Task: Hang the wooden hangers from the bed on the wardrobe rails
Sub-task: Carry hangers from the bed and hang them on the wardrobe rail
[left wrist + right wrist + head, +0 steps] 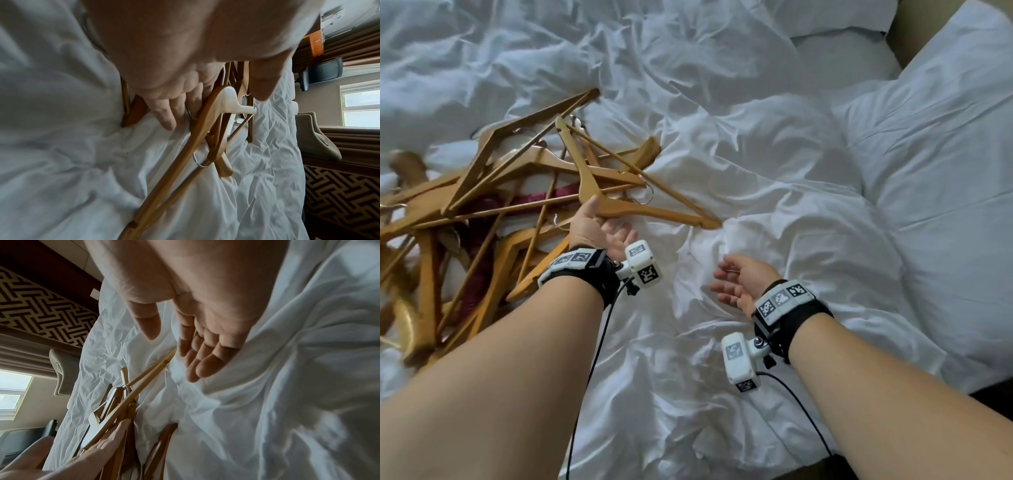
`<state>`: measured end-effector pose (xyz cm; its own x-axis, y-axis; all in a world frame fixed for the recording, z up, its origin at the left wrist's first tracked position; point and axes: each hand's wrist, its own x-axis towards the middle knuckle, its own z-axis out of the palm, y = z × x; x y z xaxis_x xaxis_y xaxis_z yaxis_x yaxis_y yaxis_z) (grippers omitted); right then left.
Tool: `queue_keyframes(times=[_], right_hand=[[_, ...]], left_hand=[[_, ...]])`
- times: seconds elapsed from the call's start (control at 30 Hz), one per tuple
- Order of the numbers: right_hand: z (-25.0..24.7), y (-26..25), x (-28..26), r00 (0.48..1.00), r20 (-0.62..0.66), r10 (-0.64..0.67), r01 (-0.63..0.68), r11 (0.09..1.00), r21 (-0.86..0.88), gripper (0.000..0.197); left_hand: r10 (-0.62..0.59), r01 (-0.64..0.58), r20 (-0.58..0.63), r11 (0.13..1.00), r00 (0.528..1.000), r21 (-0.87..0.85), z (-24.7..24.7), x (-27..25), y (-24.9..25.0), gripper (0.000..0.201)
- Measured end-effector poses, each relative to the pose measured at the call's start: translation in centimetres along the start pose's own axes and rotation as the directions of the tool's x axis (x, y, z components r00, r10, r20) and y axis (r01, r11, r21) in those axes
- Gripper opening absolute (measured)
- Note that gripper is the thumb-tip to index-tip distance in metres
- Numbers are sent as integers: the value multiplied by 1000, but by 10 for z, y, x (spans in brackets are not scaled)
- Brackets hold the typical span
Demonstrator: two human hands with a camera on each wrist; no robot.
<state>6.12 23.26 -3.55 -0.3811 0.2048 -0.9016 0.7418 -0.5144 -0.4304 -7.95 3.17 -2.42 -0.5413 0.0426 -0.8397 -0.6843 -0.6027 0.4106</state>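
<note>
My left hand reaches the top hanger, thumb on its neck, fingers spread and not closed round it. It lies at the right edge of the hanger pile on the bed. My right hand hovers loose, holding nothing, over rumpled sheet. Pillows sit further right; bare sheet lies between.

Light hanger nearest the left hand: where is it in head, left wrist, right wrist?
Head: light hanger left of centre, at the left hand.
Left wrist: centre, running down from the fingers.
Right wrist: lower left, above the left hand.
Shared landmark: white duvet.
</note>
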Motion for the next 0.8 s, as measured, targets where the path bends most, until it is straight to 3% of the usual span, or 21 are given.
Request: queue_keyframes(times=[0.1,0.23,0.53,0.6,0.67,0.8], right_hand=[[7,-10,7,1000,8,-6,7,1000,-9,17],[12,-17,14,1000,19,-17,17,1000,-19,18],[28,-25,2,999,21,-42,43,999,-20,13],[34,-28,-4,985,-21,-172,172,985,8,10],[39,-30,-15,925,-96,-367,358,928,-100,14],[49,-20,-41,808,-90,-583,496,754,-430,52]], left_hand=[[3,-3,8,1000,1000,-20,7,8,2,63],[-5,3,40,999,999,49,11,16,2,31],[-26,23,12,981,1000,193,3,0,4,34],[-8,-1,67,991,998,136,1,-14,3,22],[13,-26,137,995,990,92,0,-32,-1,14],[50,-77,228,991,972,107,4,-75,-1,18]])
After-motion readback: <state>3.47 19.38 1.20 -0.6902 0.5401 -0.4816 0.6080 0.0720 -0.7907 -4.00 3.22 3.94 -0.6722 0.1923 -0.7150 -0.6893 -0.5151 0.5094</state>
